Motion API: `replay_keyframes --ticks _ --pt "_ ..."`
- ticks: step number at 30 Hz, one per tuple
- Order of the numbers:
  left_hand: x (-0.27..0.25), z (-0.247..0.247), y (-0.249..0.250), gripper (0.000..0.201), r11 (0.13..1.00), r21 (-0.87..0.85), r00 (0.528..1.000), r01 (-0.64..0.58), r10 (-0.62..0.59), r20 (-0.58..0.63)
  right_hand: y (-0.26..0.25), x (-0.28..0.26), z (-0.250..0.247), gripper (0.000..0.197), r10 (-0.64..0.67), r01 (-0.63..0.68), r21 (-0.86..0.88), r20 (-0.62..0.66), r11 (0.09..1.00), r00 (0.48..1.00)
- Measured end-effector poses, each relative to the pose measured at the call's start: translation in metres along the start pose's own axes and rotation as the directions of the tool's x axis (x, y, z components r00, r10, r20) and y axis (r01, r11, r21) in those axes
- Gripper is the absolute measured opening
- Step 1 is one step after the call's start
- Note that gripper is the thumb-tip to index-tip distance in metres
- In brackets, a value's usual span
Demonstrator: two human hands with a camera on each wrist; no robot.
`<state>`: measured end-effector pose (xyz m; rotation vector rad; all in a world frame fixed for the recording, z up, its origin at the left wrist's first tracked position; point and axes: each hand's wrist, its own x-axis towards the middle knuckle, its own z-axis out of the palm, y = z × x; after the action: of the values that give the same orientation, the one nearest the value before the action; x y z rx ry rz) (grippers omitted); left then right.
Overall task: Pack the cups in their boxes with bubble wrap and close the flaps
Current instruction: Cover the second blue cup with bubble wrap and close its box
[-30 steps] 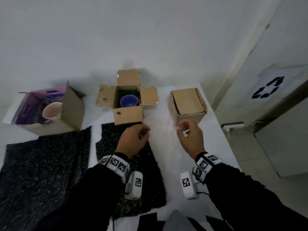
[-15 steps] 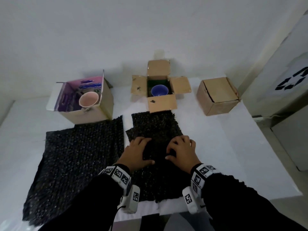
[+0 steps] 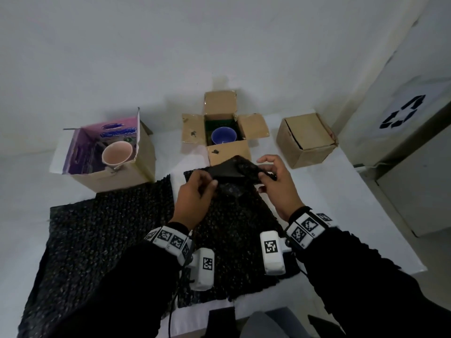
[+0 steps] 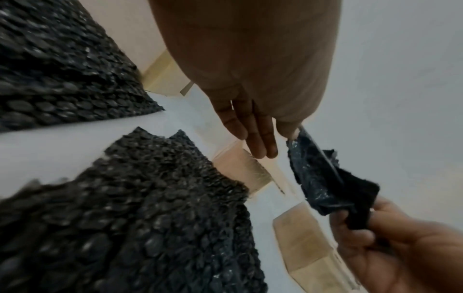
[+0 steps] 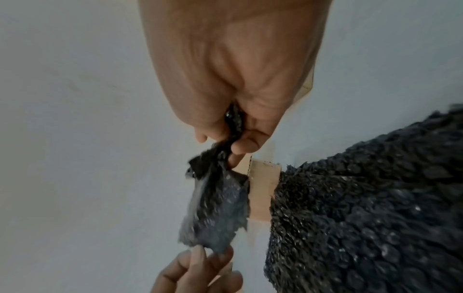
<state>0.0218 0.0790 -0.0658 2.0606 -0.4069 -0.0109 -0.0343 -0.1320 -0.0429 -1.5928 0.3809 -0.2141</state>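
A small piece of black bubble wrap (image 3: pixel 233 170) is held up between both hands, just in front of the open cardboard box (image 3: pixel 225 152) with the blue cup (image 3: pixel 223 135) inside. My left hand (image 3: pixel 210 184) pinches its left end and my right hand (image 3: pixel 263 172) pinches its right end. In the right wrist view the right thumb and fingers (image 5: pixel 246 142) clamp the piece (image 5: pixel 218 208). The left wrist view shows the piece (image 4: pixel 318 174) stretched from my left hand (image 4: pixel 283 136) to my right. A pink cup (image 3: pixel 117 153) sits in the open purple-lined box (image 3: pixel 122 174) at the left.
A closed cardboard box (image 3: pixel 307 140) stands at the right, near the table's right edge. Two black bubble wrap sheets lie flat: a large one (image 3: pixel 102 240) at the left and a smaller one (image 3: pixel 231 230) under my hands. A wall rises behind the boxes.
My hands came back from the closed box, pressed flat on the middle sheet, and now have risen forward holding a small piece of bubble wrap between them.
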Motion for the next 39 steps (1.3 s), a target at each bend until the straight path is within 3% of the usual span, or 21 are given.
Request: replay_keyframes --ticks 2,4,6,8,9,11,14,17,19,21,23,25,27,29,31,35,38,39 --pt "0.004 0.000 0.006 0.017 0.999 -0.044 0.998 -0.013 0.016 0.067 -0.002 0.004 -0.001 0.035 -0.035 0.033 -0.059 -0.042 0.998 0.998" --pt "0.003 0.001 0.003 0.033 0.996 0.081 0.963 -0.037 0.014 0.268 -0.003 0.007 -0.002 0.036 -0.013 0.010 -0.026 -0.112 1.000 0.994" --pt "-0.003 0.005 -0.009 0.068 0.922 0.374 0.867 -0.102 -0.103 0.488 0.000 0.006 -0.002 0.026 0.046 -0.039 0.046 -0.155 0.998 0.987" --pt "-0.012 0.014 -0.023 0.085 0.781 0.593 0.776 -0.195 -0.247 0.580 0.006 0.003 -0.001 0.011 0.080 -0.070 0.076 -0.135 0.995 0.988" --pt "-0.016 0.018 -0.027 0.079 0.740 0.635 0.784 -0.223 -0.251 0.568 0.010 0.000 -0.001 0.021 0.081 -0.077 0.040 -0.109 0.996 0.991" --pt "-0.021 0.024 -0.034 0.049 0.732 0.645 0.851 -0.221 -0.178 0.493 0.021 -0.005 -0.001 0.043 0.087 -0.091 -0.073 -0.058 0.993 0.995" --pt "-0.019 0.025 -0.039 0.018 0.736 0.643 0.911 -0.210 -0.092 0.403 0.030 -0.005 -0.004 0.044 0.128 -0.142 -0.177 -0.089 0.974 0.988" --pt "-0.015 0.018 -0.042 0.031 0.781 0.580 0.897 -0.231 -0.060 0.439 0.027 -0.002 -0.006 0.031 0.175 -0.184 -0.053 -0.145 0.981 0.974" --pt "-0.013 0.012 -0.044 0.063 0.766 0.584 0.830 -0.267 -0.126 0.544 0.018 0.001 -0.008 0.017 0.205 -0.206 0.013 -0.175 0.979 0.963" --pt "-0.011 0.011 -0.045 0.069 0.709 0.637 0.785 -0.304 -0.192 0.589 0.013 0.003 -0.010 0.017 0.208 -0.202 0.051 -0.179 0.978 0.962" --pt "-0.009 0.011 -0.043 0.048 0.728 0.630 0.821 -0.273 -0.166 0.547 0.012 0.002 -0.012 0.019 0.213 -0.208 0.048 -0.162 0.977 0.964" --pt "-0.008 0.011 -0.038 0.033 0.738 0.608 0.867 -0.293 -0.063 0.494 0.011 0.001 -0.013 0.027 0.224 -0.223 0.021 -0.125 0.975 0.967" --pt "-0.003 0.007 -0.033 0.030 0.737 0.576 0.898 -0.354 0.096 0.429 0.007 0.001 -0.014 0.031 0.222 -0.223 0.001 -0.082 0.975 0.971" --pt "0.004 0.000 -0.021 0.027 0.793 0.492 0.912 -0.360 0.188 0.363 0.000 0.003 -0.013 0.039 0.196 -0.198 -0.020 -0.058 0.980 0.979" --pt "0.013 -0.008 -0.005 0.023 0.868 0.399 0.934 -0.296 0.174 0.313 -0.008 0.007 -0.011 0.043 0.158 -0.159 -0.035 -0.042 0.987 0.987" --pt "0.034 -0.028 0.015 0.010 0.932 0.270 0.966 -0.241 0.202 0.161 -0.025 0.024 -0.002 0.031 0.182 -0.181 0.017 -0.082 0.983 0.980" --pt "0.054 -0.039 0.020 0.023 0.951 0.205 0.973 -0.231 0.220 0.074 -0.035 0.040 0.005 0.010 0.222 -0.211 0.116 -0.090 0.971 0.971" --pt "0.061 -0.041 0.021 0.024 0.955 0.203 0.977 -0.215 0.211 0.044 -0.041 0.044 0.008 0.016 0.206 -0.194 0.135 -0.083 0.972 0.975"
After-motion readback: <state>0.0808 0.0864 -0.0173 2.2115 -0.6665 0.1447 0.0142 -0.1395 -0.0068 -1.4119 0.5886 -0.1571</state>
